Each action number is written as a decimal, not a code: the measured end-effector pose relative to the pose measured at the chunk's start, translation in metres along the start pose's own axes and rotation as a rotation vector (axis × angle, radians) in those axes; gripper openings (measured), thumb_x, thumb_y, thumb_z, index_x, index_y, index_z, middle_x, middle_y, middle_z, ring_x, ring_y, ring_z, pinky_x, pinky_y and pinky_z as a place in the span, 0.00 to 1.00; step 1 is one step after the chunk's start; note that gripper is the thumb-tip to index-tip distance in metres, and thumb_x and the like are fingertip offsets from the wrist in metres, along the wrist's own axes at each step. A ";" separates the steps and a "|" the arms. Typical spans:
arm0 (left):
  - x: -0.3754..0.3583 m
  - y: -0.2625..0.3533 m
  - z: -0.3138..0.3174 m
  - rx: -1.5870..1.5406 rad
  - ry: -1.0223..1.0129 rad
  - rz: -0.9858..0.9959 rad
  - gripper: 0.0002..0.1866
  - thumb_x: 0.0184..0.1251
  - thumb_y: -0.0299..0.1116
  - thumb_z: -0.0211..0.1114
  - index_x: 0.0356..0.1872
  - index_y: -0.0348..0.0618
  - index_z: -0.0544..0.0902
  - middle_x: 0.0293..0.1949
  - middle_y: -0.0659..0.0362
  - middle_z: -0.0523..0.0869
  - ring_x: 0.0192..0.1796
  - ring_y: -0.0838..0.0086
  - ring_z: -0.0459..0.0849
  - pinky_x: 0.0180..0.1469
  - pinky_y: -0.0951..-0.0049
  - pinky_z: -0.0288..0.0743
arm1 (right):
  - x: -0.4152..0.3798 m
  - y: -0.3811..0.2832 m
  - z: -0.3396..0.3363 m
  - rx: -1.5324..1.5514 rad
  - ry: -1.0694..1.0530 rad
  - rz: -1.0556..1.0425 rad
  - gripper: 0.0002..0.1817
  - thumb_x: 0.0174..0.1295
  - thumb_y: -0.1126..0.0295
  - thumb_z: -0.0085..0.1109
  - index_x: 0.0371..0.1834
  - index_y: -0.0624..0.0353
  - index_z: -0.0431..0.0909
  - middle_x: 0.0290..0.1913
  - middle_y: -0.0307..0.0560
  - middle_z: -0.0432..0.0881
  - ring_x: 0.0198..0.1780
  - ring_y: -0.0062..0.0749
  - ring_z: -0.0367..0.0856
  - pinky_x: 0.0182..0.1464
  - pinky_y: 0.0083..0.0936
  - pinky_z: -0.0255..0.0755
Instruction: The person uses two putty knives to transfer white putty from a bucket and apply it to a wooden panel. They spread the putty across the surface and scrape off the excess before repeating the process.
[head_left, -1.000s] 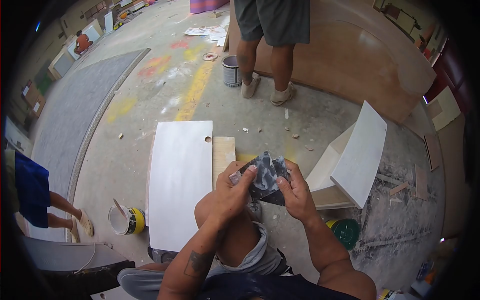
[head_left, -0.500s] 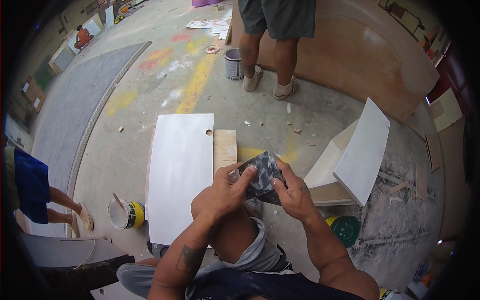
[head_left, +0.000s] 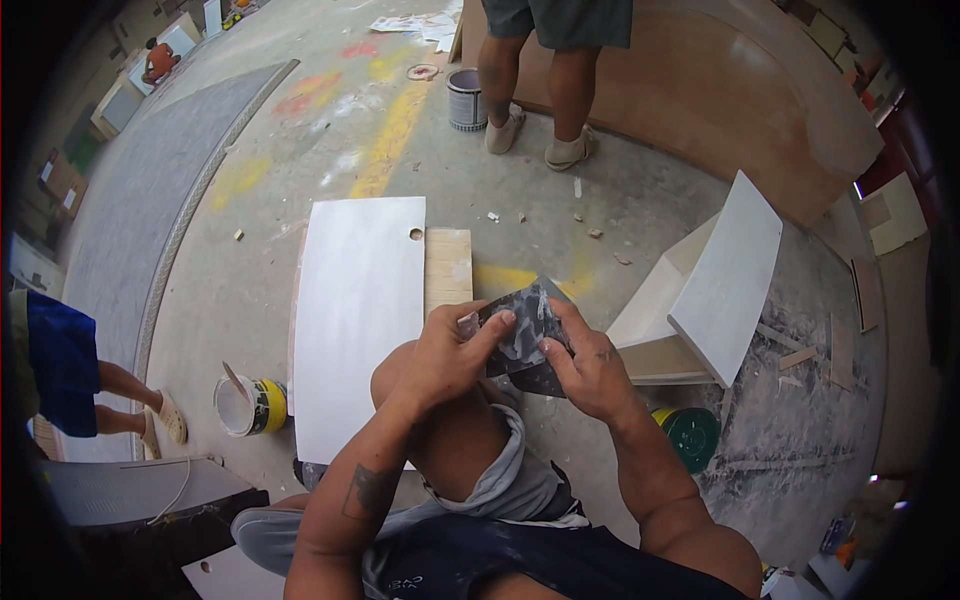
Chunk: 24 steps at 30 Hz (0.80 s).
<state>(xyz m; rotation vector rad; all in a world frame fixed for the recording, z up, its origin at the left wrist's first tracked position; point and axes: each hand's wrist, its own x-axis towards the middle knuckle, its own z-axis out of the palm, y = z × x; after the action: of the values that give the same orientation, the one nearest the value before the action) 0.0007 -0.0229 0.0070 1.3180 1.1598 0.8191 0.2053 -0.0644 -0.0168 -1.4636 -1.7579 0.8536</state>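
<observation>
A dark, thin sheet (head_left: 520,340) with pale smears is held between both hands above my raised knee. My left hand (head_left: 455,350) grips its left side, thumb on top. On the right side, my right hand (head_left: 590,365) pinches it, the thumb pressed on its face. What lies under the sheet is mostly hidden. A white panel (head_left: 360,320) with a small round hole near its upper right corner lies left of my knee. Next to it is a light wooden piece (head_left: 448,265).
A white box-like piece (head_left: 715,290) stands at the right, near a green-lidded bucket (head_left: 690,438). An open bucket with a stick (head_left: 250,405) is at the left. One person stands ahead beside a can (head_left: 466,100) and a large curved brown panel (head_left: 680,90); another stands at the left.
The view has tilted down slightly less or shifted, so most floor objects appear higher. Both hands still hold the dark sheet, whose angle has changed a little.
</observation>
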 end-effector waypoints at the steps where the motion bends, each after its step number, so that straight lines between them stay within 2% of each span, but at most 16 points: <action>1: 0.001 -0.003 0.000 0.018 -0.009 0.009 0.18 0.78 0.40 0.66 0.46 0.28 0.88 0.29 0.57 0.90 0.31 0.82 0.84 0.32 0.77 0.77 | -0.001 0.000 0.000 -0.004 0.000 0.004 0.26 0.71 0.71 0.55 0.72 0.57 0.65 0.47 0.70 0.84 0.49 0.72 0.82 0.50 0.55 0.74; 10: -0.001 0.004 0.000 0.148 -0.048 0.013 0.20 0.78 0.41 0.66 0.47 0.27 0.87 0.28 0.55 0.90 0.30 0.81 0.85 0.32 0.76 0.77 | -0.007 0.001 0.002 -0.037 0.001 0.023 0.26 0.71 0.71 0.55 0.72 0.58 0.65 0.47 0.72 0.83 0.50 0.74 0.81 0.50 0.56 0.73; 13: 0.004 -0.009 -0.001 0.041 -0.106 -0.006 0.20 0.78 0.41 0.65 0.48 0.27 0.87 0.29 0.57 0.90 0.31 0.82 0.85 0.33 0.76 0.78 | -0.008 0.005 0.003 -0.033 0.012 0.020 0.26 0.71 0.71 0.56 0.71 0.60 0.66 0.46 0.69 0.85 0.49 0.69 0.84 0.51 0.51 0.76; 16: 0.010 -0.017 -0.001 -0.095 -0.106 0.023 0.19 0.79 0.40 0.65 0.48 0.28 0.87 0.31 0.60 0.90 0.33 0.83 0.84 0.35 0.76 0.78 | -0.007 0.014 0.009 0.209 0.066 0.054 0.25 0.72 0.72 0.57 0.71 0.62 0.67 0.44 0.64 0.87 0.45 0.55 0.89 0.50 0.41 0.78; 19: 0.012 -0.014 0.000 -0.164 -0.089 0.036 0.18 0.79 0.39 0.64 0.48 0.28 0.87 0.32 0.61 0.90 0.33 0.84 0.84 0.35 0.77 0.77 | -0.006 0.012 0.009 0.355 0.119 0.098 0.24 0.73 0.73 0.57 0.70 0.62 0.69 0.41 0.58 0.88 0.43 0.38 0.89 0.47 0.32 0.77; 22: 0.009 -0.007 0.003 -0.198 -0.067 0.040 0.19 0.79 0.39 0.64 0.48 0.28 0.87 0.31 0.61 0.90 0.33 0.84 0.83 0.35 0.78 0.77 | -0.004 0.012 0.007 0.359 0.133 0.123 0.23 0.72 0.74 0.58 0.69 0.62 0.71 0.41 0.56 0.88 0.41 0.33 0.88 0.47 0.30 0.78; 24: 0.011 -0.009 0.004 -0.180 -0.061 0.054 0.19 0.79 0.39 0.64 0.47 0.27 0.87 0.30 0.61 0.89 0.32 0.84 0.83 0.34 0.78 0.76 | -0.003 0.013 0.014 0.359 0.177 0.069 0.22 0.72 0.74 0.58 0.68 0.61 0.72 0.37 0.52 0.86 0.37 0.28 0.84 0.43 0.28 0.76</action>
<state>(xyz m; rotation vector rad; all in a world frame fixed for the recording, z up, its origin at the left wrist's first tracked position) 0.0055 -0.0152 -0.0043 1.2208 0.9825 0.8949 0.2009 -0.0665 -0.0361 -1.3211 -1.3501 0.9852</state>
